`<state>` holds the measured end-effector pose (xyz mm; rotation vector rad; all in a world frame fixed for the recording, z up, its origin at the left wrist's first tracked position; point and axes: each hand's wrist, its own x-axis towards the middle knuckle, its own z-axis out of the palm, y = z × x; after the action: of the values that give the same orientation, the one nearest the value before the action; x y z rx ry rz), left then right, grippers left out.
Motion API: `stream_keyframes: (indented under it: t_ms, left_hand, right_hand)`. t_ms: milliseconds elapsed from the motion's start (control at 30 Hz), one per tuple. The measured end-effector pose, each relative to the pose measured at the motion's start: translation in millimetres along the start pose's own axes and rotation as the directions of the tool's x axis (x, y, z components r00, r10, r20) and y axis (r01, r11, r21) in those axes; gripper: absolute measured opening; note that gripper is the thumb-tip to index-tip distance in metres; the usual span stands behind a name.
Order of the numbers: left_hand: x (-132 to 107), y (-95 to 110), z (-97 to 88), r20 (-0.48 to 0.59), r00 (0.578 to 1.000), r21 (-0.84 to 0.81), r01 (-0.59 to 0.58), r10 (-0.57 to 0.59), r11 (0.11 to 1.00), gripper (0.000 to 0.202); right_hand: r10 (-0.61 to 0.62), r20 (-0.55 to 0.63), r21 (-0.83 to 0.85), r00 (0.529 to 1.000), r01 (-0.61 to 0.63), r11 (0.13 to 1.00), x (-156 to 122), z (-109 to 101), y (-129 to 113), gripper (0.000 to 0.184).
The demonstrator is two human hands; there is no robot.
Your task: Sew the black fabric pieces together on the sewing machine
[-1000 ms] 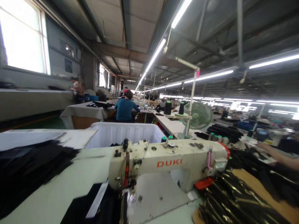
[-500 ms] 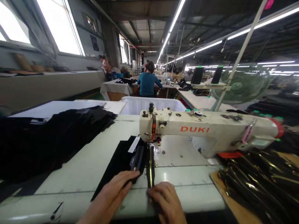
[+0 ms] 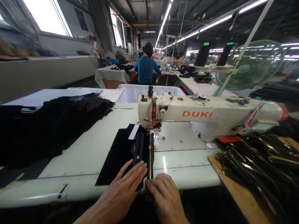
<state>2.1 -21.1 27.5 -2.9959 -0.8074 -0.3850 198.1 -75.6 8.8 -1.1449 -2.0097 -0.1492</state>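
Observation:
My left hand (image 3: pixel 129 180) lies flat with fingers stretched over the lower edge of a black fabric panel (image 3: pixel 114 158). That panel carries a white strip (image 3: pixel 133 132) and a dark zipped pocket piece (image 3: pixel 139 146) with a small gold puller. Beside it, my right hand (image 3: pixel 164 196) pinches the near end of a black zipper (image 3: pixel 150 158) with gold teeth. The zipper runs straight away from me along the panel's right edge, its far end under the needle area of a white sewing machine (image 3: pixel 196 112). Beneath my right fingers the zipper's tail is hidden.
Black fabric pieces (image 3: pixel 46 130) are heaped on the left of the table. At right, many gold-toothed zippers (image 3: pixel 254 168) lie on a wooden board (image 3: pixel 216 161). Behind the machine stand a white bin (image 3: pixel 126 93), thread cones (image 3: pixel 202 55) and a green fan (image 3: pixel 247 68). A person (image 3: pixel 147 68) sits ahead.
My left hand has shifted right and spread flatter on the panel, which now lies straighter against the zipper. The right hand keeps its pinch. The camera has tilted down.

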Motion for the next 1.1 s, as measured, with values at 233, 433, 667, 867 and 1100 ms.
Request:
stream_keyframes:
  t_ms: [233,433,667,867,1100]
  left_hand:
    - [0,4,11.3,-0.082,0.996,0.009,-0.027,0.027,1.0,0.069]
    - [-1,3,14.6,-0.06,0.998,-0.033,-0.007,0.005,0.999,0.065]
    - [0,-5,7.3,0.025,0.999,-0.212,0.033,-0.028,0.977,0.07]
    - [5,-17,-15.0,0.136,0.99,-0.354,0.085,-0.039,0.931,0.078]
    - [18,-27,-26.2,0.036,0.998,-0.322,-0.031,0.045,0.946,0.069]
  right_hand:
    - [0.048,0.036,0.015,0.998,-0.049,0.999,-3,-7,0,0.027]
    - [0.023,0.019,-0.007,1.0,-0.023,1.0,-1,-6,-1,0.028]
    - [-0.046,-0.02,-0.056,0.999,0.045,0.997,6,-7,4,0.027]
    - [-0.146,-0.073,-0.108,0.987,0.138,0.985,1,4,12,0.023]
    - [-0.006,0.367,0.208,0.93,-0.075,0.975,30,-12,56,0.037]
